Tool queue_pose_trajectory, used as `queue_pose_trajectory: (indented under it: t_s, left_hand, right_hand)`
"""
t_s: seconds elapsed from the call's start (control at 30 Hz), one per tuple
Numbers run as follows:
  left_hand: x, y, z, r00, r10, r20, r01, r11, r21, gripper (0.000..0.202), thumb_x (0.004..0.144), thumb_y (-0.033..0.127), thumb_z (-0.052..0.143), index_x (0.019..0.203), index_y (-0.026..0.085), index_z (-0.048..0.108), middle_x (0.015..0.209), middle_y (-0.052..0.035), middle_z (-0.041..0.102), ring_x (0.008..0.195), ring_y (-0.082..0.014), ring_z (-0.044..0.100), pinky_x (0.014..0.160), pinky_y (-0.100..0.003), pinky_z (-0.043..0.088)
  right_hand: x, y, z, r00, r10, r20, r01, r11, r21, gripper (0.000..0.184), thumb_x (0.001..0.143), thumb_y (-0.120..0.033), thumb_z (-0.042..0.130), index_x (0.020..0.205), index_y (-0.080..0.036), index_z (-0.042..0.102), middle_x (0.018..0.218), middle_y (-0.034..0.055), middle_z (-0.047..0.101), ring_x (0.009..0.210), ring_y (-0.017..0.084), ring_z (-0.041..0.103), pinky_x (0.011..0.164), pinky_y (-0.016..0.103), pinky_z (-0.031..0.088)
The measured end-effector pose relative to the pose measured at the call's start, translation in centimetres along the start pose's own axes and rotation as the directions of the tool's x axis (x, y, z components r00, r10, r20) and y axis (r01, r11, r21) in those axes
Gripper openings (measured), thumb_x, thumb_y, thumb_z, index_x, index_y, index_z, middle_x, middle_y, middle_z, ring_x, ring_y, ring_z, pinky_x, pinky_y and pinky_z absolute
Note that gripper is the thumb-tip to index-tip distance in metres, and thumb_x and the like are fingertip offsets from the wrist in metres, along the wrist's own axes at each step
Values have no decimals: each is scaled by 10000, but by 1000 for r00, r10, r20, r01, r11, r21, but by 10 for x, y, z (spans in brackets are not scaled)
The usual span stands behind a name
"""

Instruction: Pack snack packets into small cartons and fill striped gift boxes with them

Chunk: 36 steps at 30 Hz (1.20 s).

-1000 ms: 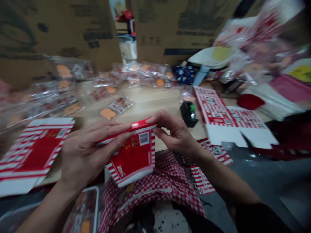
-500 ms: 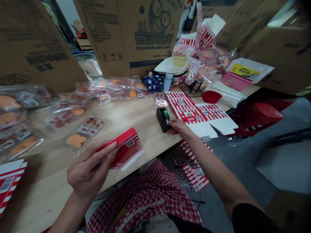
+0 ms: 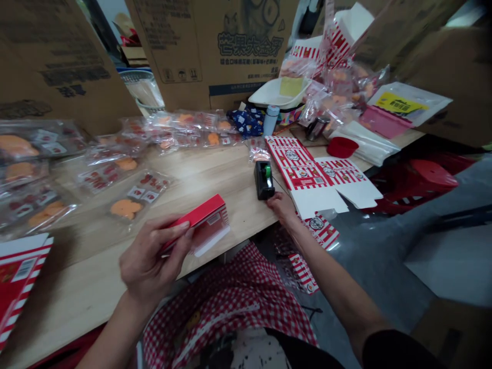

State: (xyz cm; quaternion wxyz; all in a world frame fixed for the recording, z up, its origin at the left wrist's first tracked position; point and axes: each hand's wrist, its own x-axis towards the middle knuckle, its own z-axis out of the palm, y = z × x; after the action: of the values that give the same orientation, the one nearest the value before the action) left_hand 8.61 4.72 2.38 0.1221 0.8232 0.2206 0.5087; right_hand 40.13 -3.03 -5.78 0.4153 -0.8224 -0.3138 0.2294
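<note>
My left hand (image 3: 151,259) is closed round a folded red and white striped carton (image 3: 207,221) and holds it tilted just above the near edge of the wooden table (image 3: 215,174). My right hand (image 3: 281,207) reaches out to the table edge, right below a small black tape dispenser with a green part (image 3: 264,179). Its fingers are drawn together at the dispenser's near end. What they pinch, if anything, is too small to make out.
Flat striped carton blanks (image 3: 311,171) lie right of the dispenser, and another (image 3: 17,277) at the far left. Clear packets with orange pieces (image 3: 128,202) cover the left and back. Big cardboard boxes (image 3: 215,46) stand behind. A red bowl (image 3: 342,147) and a red stool (image 3: 426,177) are at the right.
A second ago both hands held the carton over my lap. My right hand let go and reached to the dispenser; it has now drawn back slightly. The left hand keeps the carton.
</note>
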Motion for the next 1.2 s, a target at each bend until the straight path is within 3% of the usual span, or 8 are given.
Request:
queue_pose_trajectory:
  t_s: [0.13, 0.2, 0.3, 0.43, 0.53, 0.67, 0.87, 1.2]
  left_hand:
    - [-3, 11, -1, 995, -70, 75, 74, 996, -54, 172, 868, 98, 708, 1006, 201, 699, 1104, -76, 750, 915, -164, 740, 714, -234, 591]
    - [-5, 14, -1, 994, -86, 74, 92, 992, -83, 154, 875, 88, 698, 989, 192, 680, 1064, -79, 757, 922, -167, 742, 723, -236, 592]
    - [-6, 18, -2, 994, -81, 69, 86, 993, -84, 137, 880, 90, 689, 961, 192, 648, 1007, -76, 761, 944, -180, 745, 755, -261, 600]
    - [-10, 22, -3, 993, -90, 82, 98, 991, -92, 145, 889, 109, 679, 985, 200, 621, 1067, -96, 748, 985, -196, 740, 827, -314, 607]
    - [-17, 23, -3, 987, -135, 83, 144, 984, -109, 240, 896, 146, 685, 1093, 219, 567, 1078, -84, 738, 1004, -199, 736, 833, -320, 615]
    - [-23, 22, -1, 984, -173, 45, 177, 976, -129, 399, 893, 176, 713, 1228, 233, 505, 1117, -73, 712, 1028, -191, 733, 837, -308, 623]
    - [-15, 24, -3, 995, -78, 54, 84, 989, -120, 305, 904, 151, 695, 1161, 224, 548, 1047, -69, 737, 983, -189, 738, 838, -323, 628]
    - [4, 21, -18, 970, -63, 236, 83, 993, -78, 284, 913, 118, 661, 1178, 198, 719, 1087, -96, 718, 921, -157, 720, 735, -247, 601]
  right_hand:
    - [-34, -23, -8, 991, -94, -93, 93, 996, -12, 91, 781, -210, 575, 704, -206, 527, 822, 66, 607, 845, 203, 579, 731, 313, 492]
    - [-62, -46, -9, 973, -229, 19, 226, 970, 93, 70, 846, -240, 589, 790, -199, 578, 756, 27, 589, 724, 169, 552, 673, 297, 466]
    - [-108, -88, -5, 852, -456, 258, 323, 845, 426, 91, 929, -267, 585, 910, -197, 640, 671, -28, 541, 595, 122, 487, 556, 257, 396]
    - [-140, -131, 10, 756, -559, 340, 313, 766, 562, 383, 932, -200, 549, 1301, -218, 647, 640, -65, 503, 550, 100, 422, 519, 241, 354]
    - [-140, -141, 22, 788, -513, 341, 292, 798, 526, 601, 923, -216, 549, 1520, -198, 488, 583, -85, 484, 510, 102, 411, 504, 248, 350]
    - [-137, -140, 31, 832, -467, 300, 330, 850, 410, 614, 898, -231, 568, 1503, -137, 516, 539, -72, 513, 467, 106, 403, 471, 261, 351]
    - [-141, -140, 36, 877, -407, 258, 299, 879, 371, 560, 913, -254, 558, 1453, -106, 550, 540, -41, 567, 465, 127, 474, 453, 271, 391]
    - [-144, -135, 44, 855, -431, 288, 210, 795, 569, 671, 898, -164, 530, 1548, -175, 364, 614, -65, 577, 541, 126, 547, 539, 263, 461]
